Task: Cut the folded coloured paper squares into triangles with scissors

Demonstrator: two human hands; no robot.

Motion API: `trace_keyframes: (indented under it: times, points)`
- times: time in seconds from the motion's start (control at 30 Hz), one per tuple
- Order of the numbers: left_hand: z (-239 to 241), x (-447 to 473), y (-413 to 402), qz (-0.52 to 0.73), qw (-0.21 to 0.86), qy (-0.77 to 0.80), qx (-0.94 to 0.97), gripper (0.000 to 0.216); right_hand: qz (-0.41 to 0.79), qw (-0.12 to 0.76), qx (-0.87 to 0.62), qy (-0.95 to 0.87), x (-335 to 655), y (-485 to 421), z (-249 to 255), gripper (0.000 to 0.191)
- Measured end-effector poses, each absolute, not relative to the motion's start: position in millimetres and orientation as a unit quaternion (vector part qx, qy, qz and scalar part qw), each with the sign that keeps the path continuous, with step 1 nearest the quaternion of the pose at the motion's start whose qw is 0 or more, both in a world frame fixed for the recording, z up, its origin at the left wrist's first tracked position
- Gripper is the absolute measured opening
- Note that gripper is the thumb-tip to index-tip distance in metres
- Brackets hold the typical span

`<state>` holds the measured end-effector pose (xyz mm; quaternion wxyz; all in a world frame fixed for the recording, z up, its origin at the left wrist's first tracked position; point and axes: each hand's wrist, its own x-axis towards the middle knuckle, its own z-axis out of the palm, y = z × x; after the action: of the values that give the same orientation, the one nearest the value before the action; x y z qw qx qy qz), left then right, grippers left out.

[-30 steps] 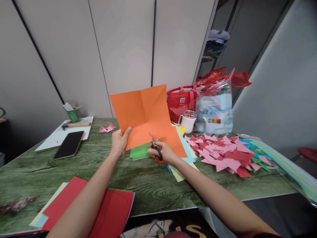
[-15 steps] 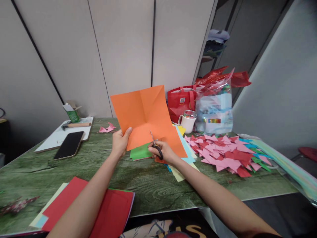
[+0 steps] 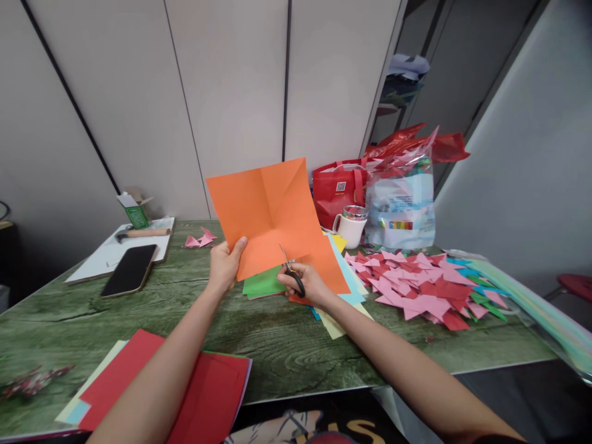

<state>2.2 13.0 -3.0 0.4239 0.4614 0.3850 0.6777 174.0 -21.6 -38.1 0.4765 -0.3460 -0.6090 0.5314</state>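
Note:
My left hand (image 3: pixel 224 264) grips the lower left edge of a creased sheet of orange paper (image 3: pixel 272 209), thumb in front, holding it tilted up above the table. Black-handled scissors (image 3: pixel 296 281) are in my right hand (image 3: pixel 306 283), its fingers closed round the handles. The blades point up and lie against the lower part of the orange paper. Whether they are apart is too small to tell. Behind and below the sheet lie green paper (image 3: pixel 263 283) and light blue paper (image 3: pixel 352 285), partly hidden by it.
Pink and red cut paper pieces (image 3: pixel 420 287) are heaped at the right. A white mug (image 3: pixel 352 229), a red bag (image 3: pixel 337 197) and a clear plastic bag (image 3: pixel 400 213) stand behind. At left lie a phone (image 3: pixel 130 270) and a hammer (image 3: pixel 148 233). Red paper (image 3: pixel 215 394) lies under my left forearm.
Almost nothing differs. My right hand's fingers and the scissors have shifted very slightly; the orange paper and my left hand stay in place.

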Motion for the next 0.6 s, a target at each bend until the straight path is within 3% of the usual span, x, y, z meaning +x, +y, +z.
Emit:
trace_keyframes:
  times: [0.6]
  points:
    - [-12.5,4.0,14.9,0.639,0.444,0.394,0.489,0.034,0.522,0.487,-0.381,-0.587,173.8,-16.5,-44.7,0.030]
